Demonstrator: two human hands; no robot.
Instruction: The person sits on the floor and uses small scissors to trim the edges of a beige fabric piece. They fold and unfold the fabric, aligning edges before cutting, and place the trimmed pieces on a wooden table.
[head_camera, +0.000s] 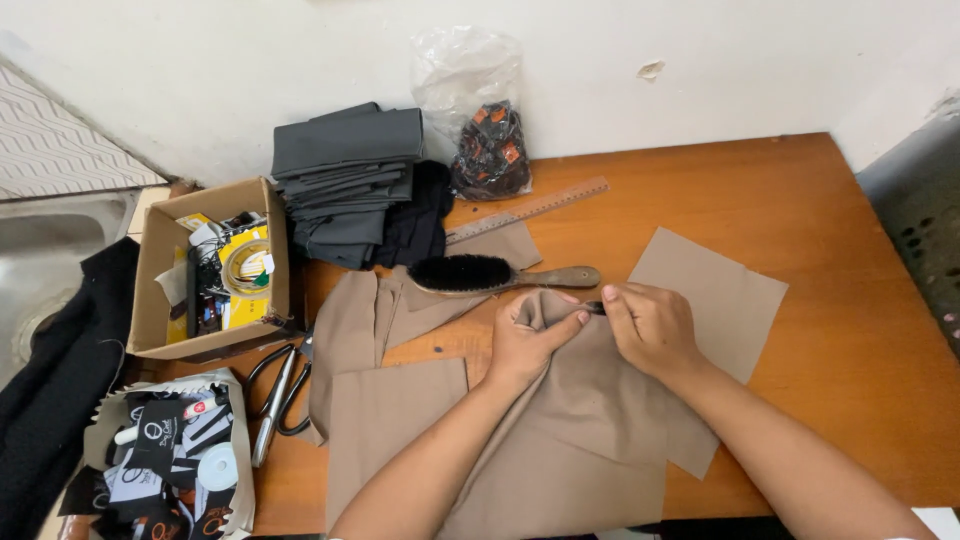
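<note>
1. left hand (523, 340) pinches a bunched fold of tan cloth (580, 420) at mid bench (850, 330), fingers closed on it.
2. right hand (650, 325) closed on a small dark tool (594, 307), tip at the same fold; what kind of tool, cannot tell.
3. brush (490, 273) with black bristles lies just beyond the hands, ruler (527, 210) farther back.
4. scissors (280, 395) to the left, near a cardboard box (160, 290) of odds and ends.
5. folded grey cloth stack (345, 175) at far left-centre.
</note>
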